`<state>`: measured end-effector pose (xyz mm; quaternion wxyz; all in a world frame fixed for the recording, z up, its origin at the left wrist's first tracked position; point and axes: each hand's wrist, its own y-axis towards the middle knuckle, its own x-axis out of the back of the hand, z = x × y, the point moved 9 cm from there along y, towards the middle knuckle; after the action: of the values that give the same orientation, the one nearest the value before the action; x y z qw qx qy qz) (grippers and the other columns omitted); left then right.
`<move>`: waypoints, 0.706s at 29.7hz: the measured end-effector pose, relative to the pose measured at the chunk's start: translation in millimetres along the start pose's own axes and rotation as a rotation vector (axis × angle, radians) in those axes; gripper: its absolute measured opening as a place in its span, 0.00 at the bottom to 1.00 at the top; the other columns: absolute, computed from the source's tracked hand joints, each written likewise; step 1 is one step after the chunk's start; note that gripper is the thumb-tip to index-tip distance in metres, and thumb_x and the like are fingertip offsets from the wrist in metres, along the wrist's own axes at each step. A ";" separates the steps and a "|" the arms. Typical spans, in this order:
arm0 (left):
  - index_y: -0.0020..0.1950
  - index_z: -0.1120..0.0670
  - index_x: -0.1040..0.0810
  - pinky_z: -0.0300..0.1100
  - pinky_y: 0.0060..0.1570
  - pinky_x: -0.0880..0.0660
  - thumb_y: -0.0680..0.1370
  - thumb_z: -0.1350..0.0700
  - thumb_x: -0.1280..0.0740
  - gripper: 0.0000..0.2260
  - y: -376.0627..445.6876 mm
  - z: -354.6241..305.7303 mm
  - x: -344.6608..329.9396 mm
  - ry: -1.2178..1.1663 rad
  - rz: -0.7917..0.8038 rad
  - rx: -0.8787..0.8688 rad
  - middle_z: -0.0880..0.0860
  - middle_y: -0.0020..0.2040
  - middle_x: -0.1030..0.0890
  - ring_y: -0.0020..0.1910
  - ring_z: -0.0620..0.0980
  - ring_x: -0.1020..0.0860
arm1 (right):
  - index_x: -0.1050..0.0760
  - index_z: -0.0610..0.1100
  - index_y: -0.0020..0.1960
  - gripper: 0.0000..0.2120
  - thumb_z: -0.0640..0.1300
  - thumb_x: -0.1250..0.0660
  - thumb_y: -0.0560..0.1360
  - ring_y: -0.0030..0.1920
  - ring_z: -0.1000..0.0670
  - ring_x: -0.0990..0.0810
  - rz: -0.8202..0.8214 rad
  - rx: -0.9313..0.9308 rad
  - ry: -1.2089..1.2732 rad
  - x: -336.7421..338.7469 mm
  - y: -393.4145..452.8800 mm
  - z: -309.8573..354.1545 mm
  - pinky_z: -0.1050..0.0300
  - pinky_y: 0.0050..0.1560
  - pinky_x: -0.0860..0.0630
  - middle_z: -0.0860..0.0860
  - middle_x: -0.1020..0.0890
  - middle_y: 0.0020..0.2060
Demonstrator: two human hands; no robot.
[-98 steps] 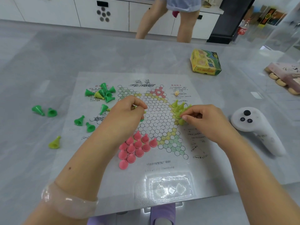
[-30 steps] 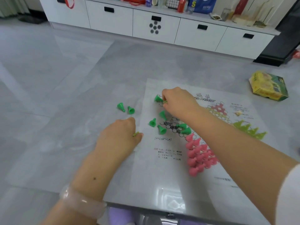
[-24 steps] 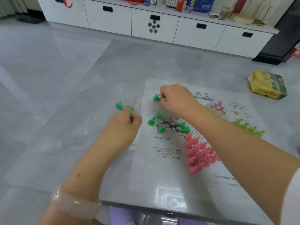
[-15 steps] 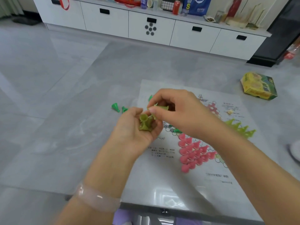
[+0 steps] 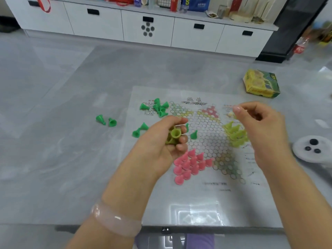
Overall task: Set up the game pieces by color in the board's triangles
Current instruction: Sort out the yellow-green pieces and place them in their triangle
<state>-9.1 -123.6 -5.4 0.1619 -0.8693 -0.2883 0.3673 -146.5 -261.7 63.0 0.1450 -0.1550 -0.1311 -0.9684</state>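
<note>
The paper board point(image 5: 206, 194) lies on the grey table. Pink pieces point(image 5: 190, 164) fill its near-left triangle, and yellow-green pieces point(image 5: 235, 133) stand in the right triangle. Above the board's left side, my left hand point(image 5: 158, 148) grips a few yellow-green pieces point(image 5: 173, 135). My right hand point(image 5: 260, 126) hovers over the right triangle with thumb and forefinger pinched together; the piece in the pinch is blurred and barely shows. Green pieces point(image 5: 159, 107) lie tipped at the board's far-left corner, with one point(image 5: 194, 135) on the hexagons.
More green pieces lie loose left of the board point(image 5: 106, 120) and at its left edge point(image 5: 140, 130). A yellow-green box point(image 5: 260, 85) sits at the far right, with a white controller point(image 5: 312, 150) nearer. A small cream bit point(image 5: 230, 114) rests on the board.
My right hand took a yellow-green piece from my left palm and swung right over the yellow-green triangle. My left hand stayed above the board, still holding pieces. The view turned right.
</note>
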 end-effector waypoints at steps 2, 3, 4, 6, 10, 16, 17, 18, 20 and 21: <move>0.41 0.59 0.26 0.32 0.19 0.36 0.76 0.61 0.38 0.04 2.3 2.0 -3.5 -0.002 -0.017 -0.006 0.52 0.30 0.28 0.24 0.45 0.33 | 0.22 0.50 0.41 0.03 0.45 0.32 0.73 0.30 0.57 0.32 -0.088 -0.031 0.002 23.4 10.8 -11.6 0.70 0.30 0.33 0.49 0.26 0.33; 0.41 0.59 0.26 0.32 0.19 0.35 0.76 0.61 0.37 0.04 3.8 1.7 -3.3 -0.004 -0.044 -0.018 0.52 0.30 0.27 0.25 0.45 0.32 | 0.21 0.49 0.43 0.02 0.45 0.33 0.74 0.29 0.59 0.32 -0.117 -0.047 0.009 32.6 16.2 -16.2 0.70 0.31 0.32 0.51 0.26 0.31; 0.41 0.59 0.26 0.32 0.19 0.34 0.76 0.61 0.37 0.04 6.2 1.4 -2.0 -0.009 -0.079 -0.032 0.52 0.30 0.27 0.25 0.45 0.32 | 0.21 0.48 0.44 0.03 0.45 0.33 0.74 0.28 0.60 0.30 -0.128 -0.060 0.010 39.2 20.8 -20.7 0.69 0.32 0.31 0.53 0.25 0.31; 0.40 0.59 0.26 0.31 0.18 0.34 0.76 0.62 0.37 0.05 11.0 1.0 0.9 -0.026 -0.141 -0.057 0.52 0.29 0.28 0.24 0.44 0.33 | 0.22 0.47 0.45 0.03 0.43 0.34 0.75 0.30 0.61 0.26 -0.090 -0.088 0.020 42.1 26.4 -31.8 0.69 0.34 0.28 0.53 0.22 0.32; 0.39 0.59 0.27 0.32 0.19 0.34 0.75 0.62 0.37 0.05 19.2 2.6 -4.5 -0.058 -0.152 -0.069 0.52 0.30 0.28 0.24 0.45 0.33 | 0.23 0.46 0.46 0.06 0.37 0.36 0.76 0.37 0.55 0.21 0.063 -0.188 0.107 29.2 33.6 -51.6 0.69 0.40 0.22 0.49 0.19 0.38; 0.38 0.58 0.27 0.32 0.18 0.36 0.76 0.62 0.37 0.06 29.1 -7.1 -9.4 0.013 -0.213 -0.158 0.51 0.30 0.28 0.23 0.43 0.33 | 0.22 0.44 0.48 0.07 0.38 0.38 0.77 0.40 0.52 0.19 0.198 -0.191 0.176 7.2 45.9 -50.9 0.62 0.47 0.21 0.47 0.17 0.40; 0.38 0.58 0.27 0.32 0.18 0.36 0.76 0.62 0.37 0.06 30.0 -12.2 -8.6 0.030 -0.232 -0.188 0.51 0.30 0.28 0.24 0.43 0.33 | 0.22 0.45 0.47 0.07 0.38 0.39 0.77 0.39 0.53 0.19 0.201 -0.179 0.157 5.6 48.0 -49.9 0.62 0.47 0.21 0.47 0.17 0.40; 0.38 0.58 0.27 0.31 0.18 0.36 0.76 0.62 0.37 0.07 31.0 -16.2 -7.4 0.038 -0.249 -0.210 0.50 0.30 0.28 0.24 0.43 0.33 | 0.22 0.45 0.46 0.08 0.37 0.39 0.77 0.39 0.53 0.19 0.199 -0.169 0.130 4.5 50.1 -49.4 0.62 0.46 0.21 0.48 0.17 0.39; 0.38 0.58 0.27 0.31 0.18 0.37 0.76 0.62 0.37 0.07 32.3 -19.1 -6.6 0.033 -0.263 -0.219 0.50 0.30 0.28 0.24 0.43 0.34 | 0.22 0.45 0.45 0.07 0.37 0.38 0.77 0.37 0.54 0.20 0.191 -0.146 0.062 2.5 54.2 -48.9 0.63 0.43 0.21 0.49 0.17 0.37; 0.38 0.58 0.27 0.32 0.18 0.37 0.76 0.62 0.37 0.07 33.2 -18.0 -7.1 0.022 -0.258 -0.211 0.50 0.29 0.28 0.24 0.43 0.34 | 0.21 0.43 0.46 0.07 0.37 0.38 0.76 0.36 0.55 0.20 0.187 -0.133 0.020 1.0 55.6 -49.0 0.64 0.42 0.21 0.49 0.17 0.37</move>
<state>12.7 -155.2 -5.6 0.1184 -0.8412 -0.4328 0.3017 -142.4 -328.0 30.0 0.2251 -0.1663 -0.0499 -0.9587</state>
